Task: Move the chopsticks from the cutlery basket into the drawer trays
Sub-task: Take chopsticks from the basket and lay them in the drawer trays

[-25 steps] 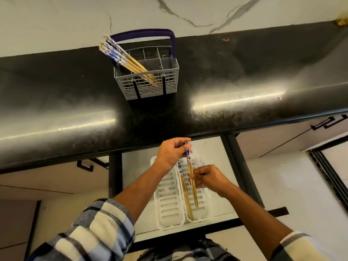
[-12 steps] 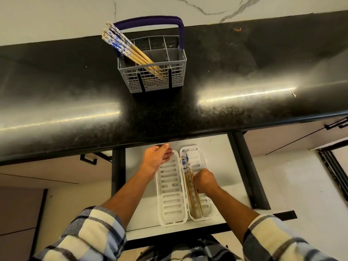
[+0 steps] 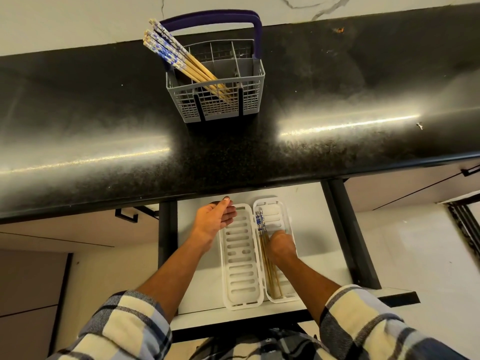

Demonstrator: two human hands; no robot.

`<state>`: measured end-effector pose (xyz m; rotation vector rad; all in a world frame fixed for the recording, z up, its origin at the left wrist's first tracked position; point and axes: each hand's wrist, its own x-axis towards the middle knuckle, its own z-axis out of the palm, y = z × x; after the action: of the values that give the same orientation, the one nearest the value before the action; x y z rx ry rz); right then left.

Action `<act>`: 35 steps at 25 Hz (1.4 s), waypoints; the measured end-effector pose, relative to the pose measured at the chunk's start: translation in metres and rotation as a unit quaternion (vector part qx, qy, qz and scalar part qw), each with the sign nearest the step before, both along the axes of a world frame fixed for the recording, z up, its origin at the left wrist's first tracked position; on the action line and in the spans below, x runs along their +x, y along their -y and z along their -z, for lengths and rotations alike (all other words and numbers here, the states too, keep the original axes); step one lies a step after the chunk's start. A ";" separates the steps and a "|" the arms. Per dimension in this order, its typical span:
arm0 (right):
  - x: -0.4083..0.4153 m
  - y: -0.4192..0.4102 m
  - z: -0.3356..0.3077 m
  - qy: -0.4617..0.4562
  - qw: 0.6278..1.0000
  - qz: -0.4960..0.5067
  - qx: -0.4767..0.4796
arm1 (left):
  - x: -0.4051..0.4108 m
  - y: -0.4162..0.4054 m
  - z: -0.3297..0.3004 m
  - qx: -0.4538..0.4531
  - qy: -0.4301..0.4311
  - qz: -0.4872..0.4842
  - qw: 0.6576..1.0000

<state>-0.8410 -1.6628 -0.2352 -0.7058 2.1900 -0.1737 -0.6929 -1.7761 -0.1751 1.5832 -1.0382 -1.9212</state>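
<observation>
A grey cutlery basket (image 3: pixel 218 105) with a purple handle stands on the black countertop and holds several blue-tipped wooden chopsticks (image 3: pixel 181 61) leaning to the left. Below it, the open drawer (image 3: pixel 197 268) holds two white slotted trays side by side. The left tray (image 3: pixel 241 255) has nothing in it. A few chopsticks (image 3: pixel 271 276) lie lengthwise in the right tray (image 3: pixel 275 211), blue ends at the far side. My right hand (image 3: pixel 281 245) is down in that tray with its fingers curled onto them. My left hand (image 3: pixel 215 219) hovers with relaxed fingers by the left tray's far corner, holding nothing.
The black countertop (image 3: pixel 337 87) overhangs the far part of the drawer, close above my left hand's fingertips. Dark drawer rails (image 3: pixel 350 242) run along both sides. Cabinet fronts with black handles (image 3: pixel 124 214) flank the drawer. A marble wall rises behind the basket.
Both hands have lowered the chopsticks from above the trays into the right tray. My left hand has let go and moved left and away; my right hand has stayed on the chopsticks.
</observation>
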 end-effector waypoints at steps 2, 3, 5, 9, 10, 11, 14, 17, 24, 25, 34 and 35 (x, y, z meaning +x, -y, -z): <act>0.002 -0.002 -0.001 -0.024 1.000 -0.011 -0.003 | 0.001 0.000 0.001 0.000 -0.001 0.002 1.000; 0.002 -0.003 -0.001 -0.031 0.999 -0.010 -0.004 | 0.001 0.000 0.002 0.000 -0.001 0.003 1.000; 0.003 -0.005 -0.001 -0.048 0.999 -0.018 -0.008 | 0.000 0.000 0.001 0.000 -0.003 0.004 1.000; 0.002 -0.010 -0.001 -0.066 0.998 -0.012 -0.013 | -0.002 0.000 0.000 -0.001 -0.005 0.005 1.000; 0.001 -0.011 -0.001 -0.067 0.998 -0.009 -0.014 | -0.002 -0.001 0.000 -0.001 -0.005 0.004 1.000; 0.001 -0.012 -0.001 -0.066 0.998 -0.010 -0.013 | -0.002 -0.001 -0.001 -0.002 -0.003 0.004 1.000; 0.002 -0.014 -0.001 -0.063 0.998 -0.022 -0.008 | -0.003 0.000 -0.001 -0.002 -0.001 0.005 1.000; 0.003 -0.016 -0.001 -0.063 0.997 -0.044 -0.004 | -0.002 0.000 -0.003 -0.001 -0.003 0.005 1.000; 0.005 -0.021 -0.010 -0.079 0.993 -0.087 -0.008 | -0.003 -0.001 -0.021 -0.020 0.008 0.054 0.998; 0.006 -0.022 -0.014 -0.076 0.993 -0.093 -0.007 | -0.002 -0.001 -0.028 -0.028 0.014 0.088 0.996; -0.006 0.036 -0.147 -0.082 0.952 -0.126 -0.267 | -0.007 0.056 -0.152 -0.167 0.033 0.236 0.957; -0.007 0.046 -0.164 -0.081 0.941 -0.128 -0.303 | -0.007 0.064 -0.163 -0.173 0.023 0.219 0.960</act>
<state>-0.8476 -1.7091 -0.0707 -1.3784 2.1745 -0.6956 -0.7003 -1.8404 -0.0119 1.2799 -1.7568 -1.8310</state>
